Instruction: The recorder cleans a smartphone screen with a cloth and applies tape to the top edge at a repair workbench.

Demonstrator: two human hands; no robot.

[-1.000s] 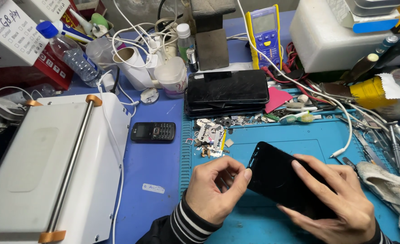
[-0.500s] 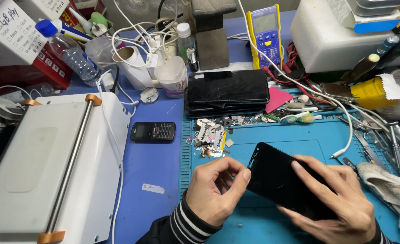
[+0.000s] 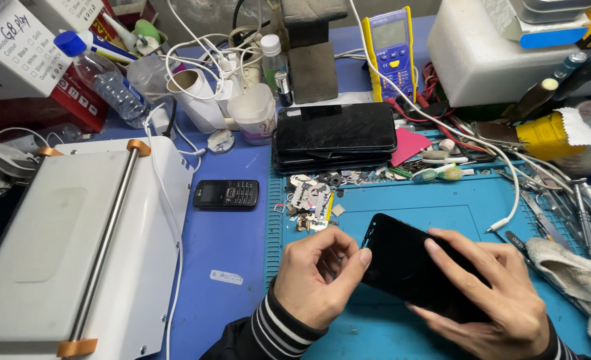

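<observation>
A black phone point(image 3: 415, 273) lies in both hands low over the blue mat point(image 3: 442, 207), its dark glass facing up. Its long axis runs on a slant, from the upper corner near the left thumb down toward the lower right, where the far end is hidden under the right hand. The left hand point(image 3: 319, 277) is curled, thumb pressed against the phone's upper left edge, fingers folded inward. The right hand point(image 3: 492, 300) lies over the phone with fingers spread along its top, gripping it. A small keypad phone point(image 3: 226, 193) rests apart on the table, beside a white machine point(image 3: 75, 247).
</observation>
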